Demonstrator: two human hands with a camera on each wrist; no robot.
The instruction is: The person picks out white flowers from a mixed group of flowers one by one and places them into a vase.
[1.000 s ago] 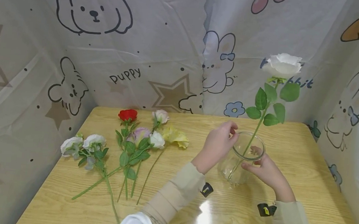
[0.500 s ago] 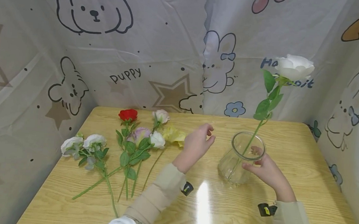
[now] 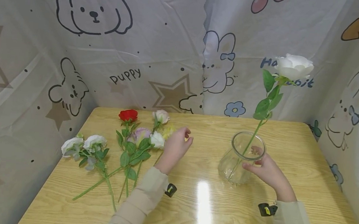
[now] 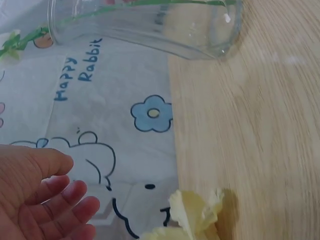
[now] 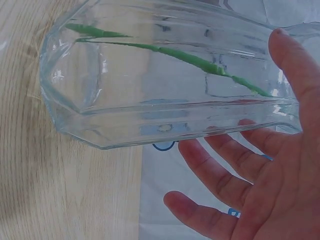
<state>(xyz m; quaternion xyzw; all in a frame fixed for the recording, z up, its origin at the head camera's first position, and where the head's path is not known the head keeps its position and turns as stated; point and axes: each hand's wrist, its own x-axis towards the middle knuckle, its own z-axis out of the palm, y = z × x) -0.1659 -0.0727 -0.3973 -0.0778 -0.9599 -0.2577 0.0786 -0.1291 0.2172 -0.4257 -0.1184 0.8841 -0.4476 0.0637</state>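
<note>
Glass vase (image 3: 230, 161) stands apart from loose flowers (image 3: 141, 134) (left grip (image 3: 176, 147) half-hides yellow bloom (image 3: 166, 131)).

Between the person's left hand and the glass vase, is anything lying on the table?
No: in the head view, only bare wooden tabletop shows between the left hand and the glass vase.

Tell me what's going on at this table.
A person's right hand has its thumb and fingers around a glass vase standing on the wooden table. One tall white rose is in it, leaning to the right. The left hand holds nothing and is next to a yellow flower. More flowers lie loose at the person's left, among them a red flower and a purple flower.
</note>
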